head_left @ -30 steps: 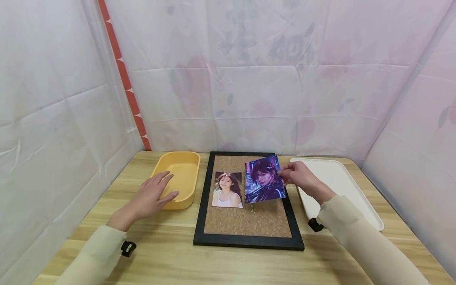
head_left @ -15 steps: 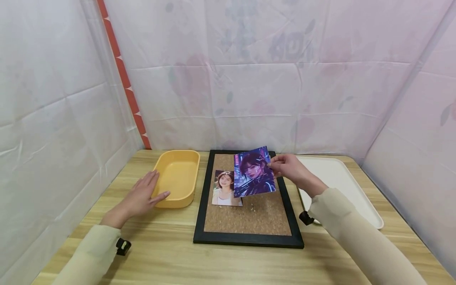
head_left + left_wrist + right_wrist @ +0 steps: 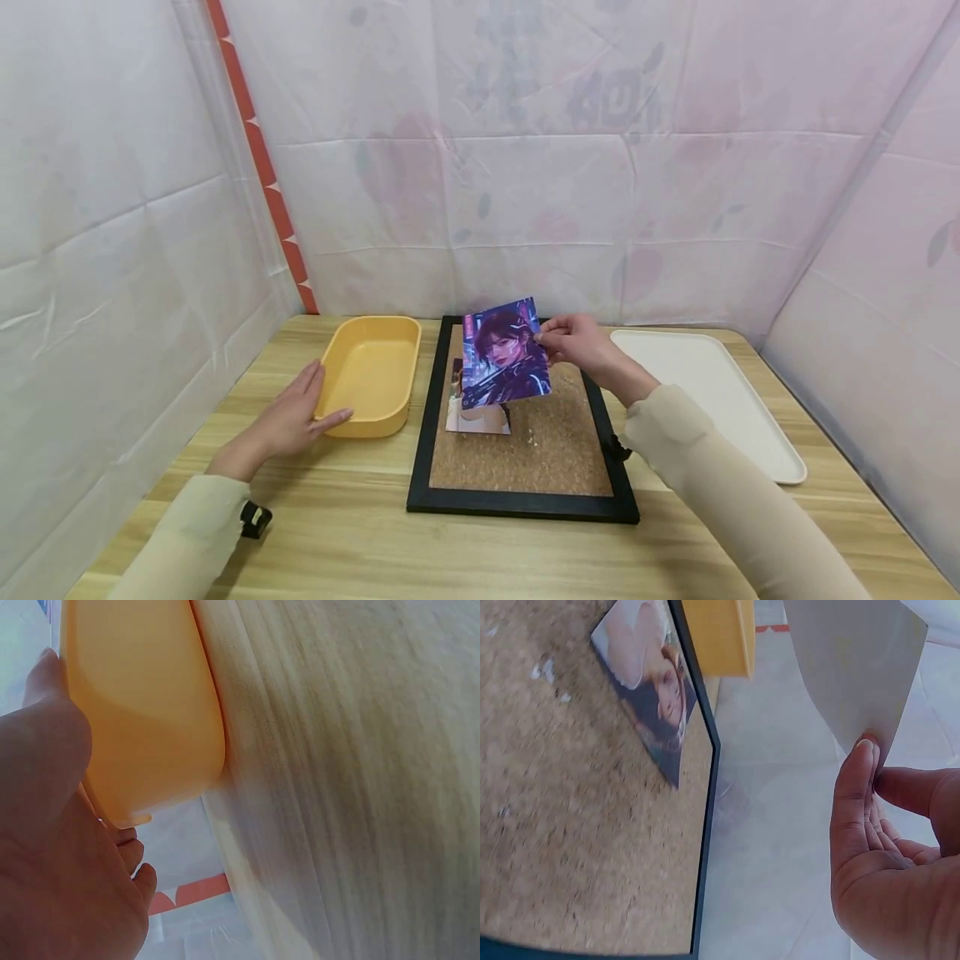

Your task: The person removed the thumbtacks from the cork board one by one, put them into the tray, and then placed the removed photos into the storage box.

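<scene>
My right hand (image 3: pixel 588 350) pinches the right edge of a glossy photo card (image 3: pixel 504 354) with a purple-blue illustrated figure. The card is tilted above a black-framed cork board (image 3: pixel 525 471), and its plain pale back (image 3: pixel 859 664) faces the right wrist camera. Beneath it, a portrait photo (image 3: pixel 478 421) lies on the cork; the raised card covers its upper part in the head view. My left hand (image 3: pixel 281 423) rests at the near-left corner of a yellow tray (image 3: pixel 372 367), fingers extended along its left side and thumb at the front rim.
A shallow white tray (image 3: pixel 701 392) stands to the right of the board. Pale printed cloth (image 3: pixel 465 200) hangs behind and at both sides of the wooden table (image 3: pixel 360 533). Small whitish scuffs (image 3: pixel 549 671) mark the cork.
My right hand has carried the illustrated card leftward and upward, over the portrait photo. My left hand has shifted left from over the yellow tray to its near-left corner.
</scene>
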Demonstrator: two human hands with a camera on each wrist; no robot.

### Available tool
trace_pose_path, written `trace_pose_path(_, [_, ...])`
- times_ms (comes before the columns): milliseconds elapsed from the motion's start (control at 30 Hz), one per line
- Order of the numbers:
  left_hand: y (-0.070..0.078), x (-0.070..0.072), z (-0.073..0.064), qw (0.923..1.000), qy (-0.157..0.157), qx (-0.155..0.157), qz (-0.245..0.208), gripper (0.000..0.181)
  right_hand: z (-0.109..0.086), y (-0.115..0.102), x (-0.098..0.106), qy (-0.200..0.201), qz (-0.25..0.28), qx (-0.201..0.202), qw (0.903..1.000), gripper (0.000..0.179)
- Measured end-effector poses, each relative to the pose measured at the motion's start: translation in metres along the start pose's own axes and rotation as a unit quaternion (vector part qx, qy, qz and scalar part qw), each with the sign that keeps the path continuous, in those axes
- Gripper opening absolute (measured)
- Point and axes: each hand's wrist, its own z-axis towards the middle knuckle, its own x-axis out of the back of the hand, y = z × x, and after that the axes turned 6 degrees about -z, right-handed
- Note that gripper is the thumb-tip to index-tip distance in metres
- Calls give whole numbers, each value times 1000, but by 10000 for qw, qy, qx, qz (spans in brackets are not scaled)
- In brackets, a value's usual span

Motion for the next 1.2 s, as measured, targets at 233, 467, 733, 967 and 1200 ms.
trace_pose_path(233, [-2, -1, -4, 9999, -64, 57, -89, 107, 13, -12, -16, -41, 243, 51, 9997, 24])
trace_pose_path(467, [0, -4, -4, 10000, -3, -35, -88, 110, 25, -21, -35, 23, 456, 30, 9990, 21])
trace_pose_path(733, [4, -4, -4, 10000, -20, -52, -3, 111, 40, -27, -56, 123, 598, 41, 9981, 20])
trace_pose_path(967, [2, -5, -3, 9999, 49, -73, 93, 113, 51, -30, -73, 232, 650, 32, 9976, 18])
trace_pose_path(1200, [5, -1, -4, 9996, -182, 115, 164, 111, 61, -33, -92, 264, 748, 26, 9968, 16])
